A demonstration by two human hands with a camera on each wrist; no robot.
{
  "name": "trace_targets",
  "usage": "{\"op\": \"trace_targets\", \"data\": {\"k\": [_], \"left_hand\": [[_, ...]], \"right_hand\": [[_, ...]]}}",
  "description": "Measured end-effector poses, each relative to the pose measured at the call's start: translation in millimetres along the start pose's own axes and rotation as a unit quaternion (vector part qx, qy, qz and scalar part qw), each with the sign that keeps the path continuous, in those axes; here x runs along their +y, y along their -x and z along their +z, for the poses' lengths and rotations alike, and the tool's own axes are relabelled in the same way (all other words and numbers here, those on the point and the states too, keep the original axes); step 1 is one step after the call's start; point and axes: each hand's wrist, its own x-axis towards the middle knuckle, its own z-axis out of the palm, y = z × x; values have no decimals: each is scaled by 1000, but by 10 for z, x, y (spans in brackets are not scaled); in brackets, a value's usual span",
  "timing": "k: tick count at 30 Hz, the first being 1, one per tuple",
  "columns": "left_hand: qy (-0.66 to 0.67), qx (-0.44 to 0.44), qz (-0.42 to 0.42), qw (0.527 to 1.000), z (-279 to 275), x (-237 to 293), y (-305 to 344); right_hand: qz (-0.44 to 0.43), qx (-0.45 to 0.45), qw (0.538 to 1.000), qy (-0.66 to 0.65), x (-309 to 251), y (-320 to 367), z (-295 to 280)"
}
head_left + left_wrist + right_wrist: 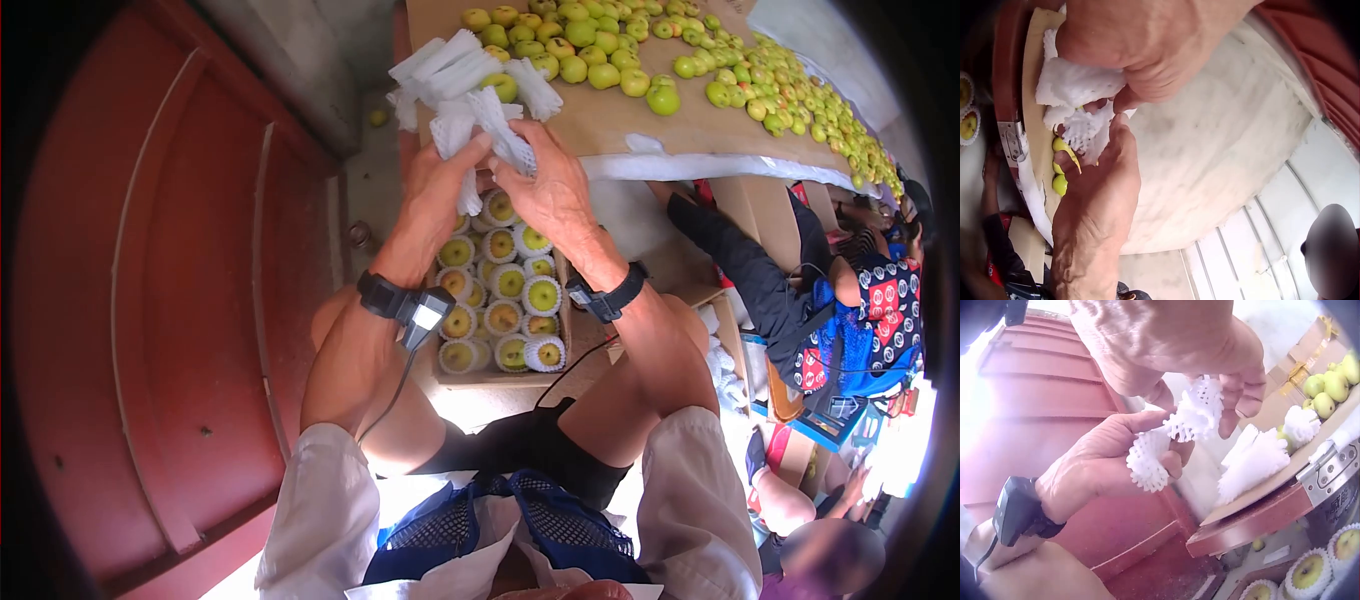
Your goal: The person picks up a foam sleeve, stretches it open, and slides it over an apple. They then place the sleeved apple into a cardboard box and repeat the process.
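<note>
White foam net sleeves (1199, 412) are held between both hands above the table's near edge. The left hand (440, 190) pinches a net sleeve (1147, 461) with thumb and fingers curled. Close beside it, the right hand (548, 190) grips another piece of netting (512, 148), its thumb near the left thumb. More folded foam sleeves (440, 68) lie on the table just beyond the hands, around a green apple (500, 87). Below the hands, a box (480, 380) holds rows of sleeved apples (544, 294).
Loose green apples (603, 76) spread over the cardboard-covered table (620, 125). A red door (200, 250) stands at the left. Another person (880, 310) is at the right, near boxes (755, 215). A metal latch (1335, 472) is on the table's side.
</note>
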Motion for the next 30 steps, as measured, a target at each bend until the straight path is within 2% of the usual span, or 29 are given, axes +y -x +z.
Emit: {"op": "trace_targets", "data": {"k": [7, 11, 14, 17, 20, 26, 30], "left_hand": [[27, 23, -18, 999, -6, -11, 13], [64, 23, -42, 997, -86, -82, -30], [38, 32, -62, 997, -64, -38, -7], [2, 33, -48, 998, -82, -116, -41], [28, 28, -14, 999, 11, -36, -7], [20, 29, -48, 998, -76, -122, -110], [11, 23, -37, 999, -92, -177, -151]], "right_hand": [[53, 16, 998, -31, 85, -14, 38], [29, 13, 999, -19, 6, 17, 49], [4, 14, 1000, 1, -32, 49, 79], [-11, 9, 1000, 25, -56, 58, 78], [-16, -11, 998, 53, -136, 89, 60], [-48, -30, 997, 57, -118, 118, 94], [-44, -43, 996, 60, -147, 123, 73]]}}
